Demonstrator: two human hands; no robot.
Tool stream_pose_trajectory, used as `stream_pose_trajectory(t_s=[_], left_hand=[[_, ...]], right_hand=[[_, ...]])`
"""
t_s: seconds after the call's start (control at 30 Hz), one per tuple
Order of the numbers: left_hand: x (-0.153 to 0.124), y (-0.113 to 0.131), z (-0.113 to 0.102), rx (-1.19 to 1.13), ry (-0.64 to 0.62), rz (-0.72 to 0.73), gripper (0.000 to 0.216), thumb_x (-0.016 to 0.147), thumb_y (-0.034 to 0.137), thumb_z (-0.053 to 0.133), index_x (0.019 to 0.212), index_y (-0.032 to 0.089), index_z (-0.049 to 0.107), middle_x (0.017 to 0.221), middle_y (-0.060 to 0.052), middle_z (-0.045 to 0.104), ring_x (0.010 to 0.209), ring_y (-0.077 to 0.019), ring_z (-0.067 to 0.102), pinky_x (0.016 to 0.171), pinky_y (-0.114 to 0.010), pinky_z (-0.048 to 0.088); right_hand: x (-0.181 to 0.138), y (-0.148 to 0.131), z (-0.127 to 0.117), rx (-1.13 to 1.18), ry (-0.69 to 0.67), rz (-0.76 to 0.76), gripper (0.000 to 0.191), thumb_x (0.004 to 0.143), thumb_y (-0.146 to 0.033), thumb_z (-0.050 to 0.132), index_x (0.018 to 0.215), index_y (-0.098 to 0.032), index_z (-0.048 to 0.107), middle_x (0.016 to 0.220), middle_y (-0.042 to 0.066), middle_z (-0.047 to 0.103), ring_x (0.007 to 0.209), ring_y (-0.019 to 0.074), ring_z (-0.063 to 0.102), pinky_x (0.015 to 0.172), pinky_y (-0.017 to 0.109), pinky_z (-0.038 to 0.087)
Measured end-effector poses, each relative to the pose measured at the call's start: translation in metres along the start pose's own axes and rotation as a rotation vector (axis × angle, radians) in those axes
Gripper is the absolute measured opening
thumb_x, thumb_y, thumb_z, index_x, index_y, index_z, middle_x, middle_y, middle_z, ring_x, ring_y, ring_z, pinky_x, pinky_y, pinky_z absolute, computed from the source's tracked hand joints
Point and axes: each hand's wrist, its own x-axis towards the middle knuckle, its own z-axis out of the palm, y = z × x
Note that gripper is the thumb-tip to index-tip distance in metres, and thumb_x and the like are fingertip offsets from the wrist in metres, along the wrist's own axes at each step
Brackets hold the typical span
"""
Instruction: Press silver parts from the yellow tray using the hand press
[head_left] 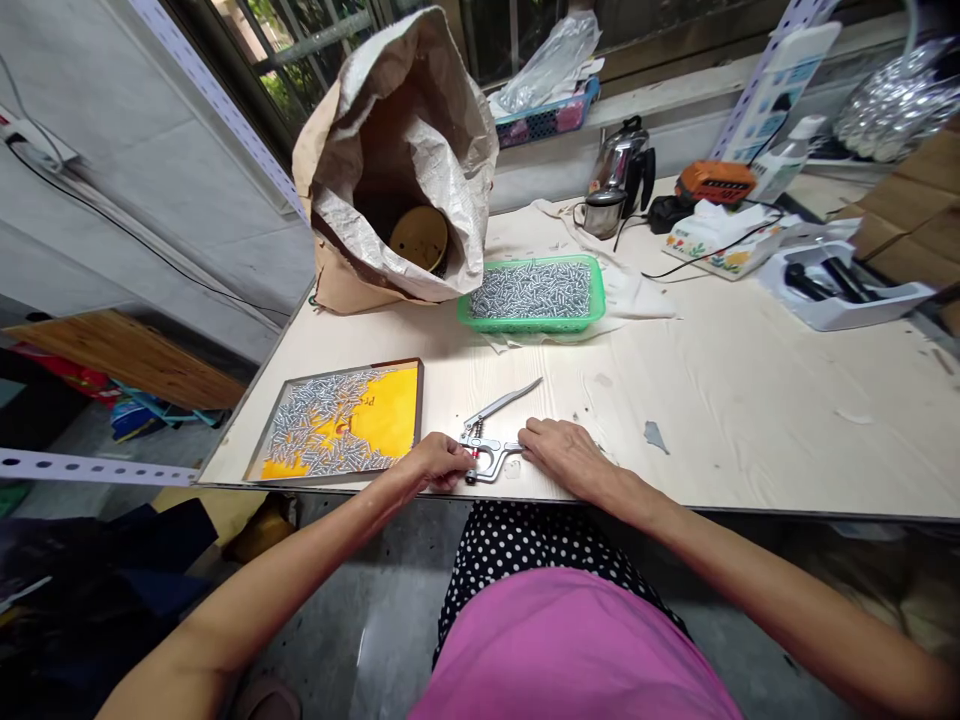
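A pair of silver snap-fastener pliers (491,447) lies near the table's front edge, its upper lever raised and spread from the lower handle. My right hand (562,455) is closed round the end of the lower handle. At the jaw, my left hand (440,460) is pinched; whatever sits between its fingertips is too small to make out. A bit of red shows at the jaw beside them. Left of the pliers stands a shallow tray (420,400) with a yellow bottom and many small silver metal pieces (311,410).
Behind the pliers is a green plastic basket (598,300) filled with similar metal pieces. A large open sack (337,240) stands at the back left, a yellow round container inside. Farther right are a metal kettle (622,165), an orange battery (715,182) and a white tray (847,310).
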Motion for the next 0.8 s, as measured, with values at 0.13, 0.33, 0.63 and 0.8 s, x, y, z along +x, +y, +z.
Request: stream_pose_trajectory(t_s=[0.13,0.33,0.63,0.8], left_hand=[[-0.004,-0.001,0.004,-0.022,0.039,-0.036,0.034,0.066,0.043,0.076,0.061,0.016,0.056,0.038,0.007,0.048,0.034,-0.0063,0.039,0.041,-0.02,0.029],[-0.011,0.002,0.009,-0.008,0.083,-0.085,0.027,0.071,0.036,0.074,0.065,0.015,0.058,0.04,0.006,0.051,0.036,-0.0061,0.043,0.044,-0.019,0.033],[-0.011,-0.002,0.011,0.023,0.079,-0.085,0.034,0.07,0.041,0.075,0.059,0.016,0.054,0.043,0.005,0.051,0.037,-0.0073,0.043,0.046,-0.022,0.037],[-0.024,-0.007,0.018,0.482,0.38,0.149,0.029,0.085,0.04,0.062,0.069,0.016,0.063,0.065,-0.002,0.062,0.062,-0.0154,0.06,0.061,-0.026,0.044]], right_hand=[[0.003,0.02,-0.007,0.026,0.085,-0.03,0.055,0.081,-0.045,0.07,0.126,-0.019,0.054,0.14,0.017,0.048,0.123,0.0327,0.046,0.094,0.045,0.04],[0.026,0.04,-0.006,-0.008,-0.047,-0.072,0.1,0.065,-0.058,0.078,0.145,-0.015,0.037,0.148,0.022,0.04,0.139,0.0412,0.028,0.108,0.06,0.026],[0.027,0.028,-0.021,-0.052,-0.082,-0.032,0.079,0.061,-0.057,0.081,0.12,-0.01,0.058,0.119,0.017,0.055,0.108,0.0334,0.049,0.088,0.044,0.043],[0.024,0.023,-0.023,-0.042,-0.074,0.007,0.055,0.07,-0.047,0.079,0.11,-0.013,0.062,0.113,0.014,0.057,0.104,0.0296,0.05,0.08,0.037,0.042]])
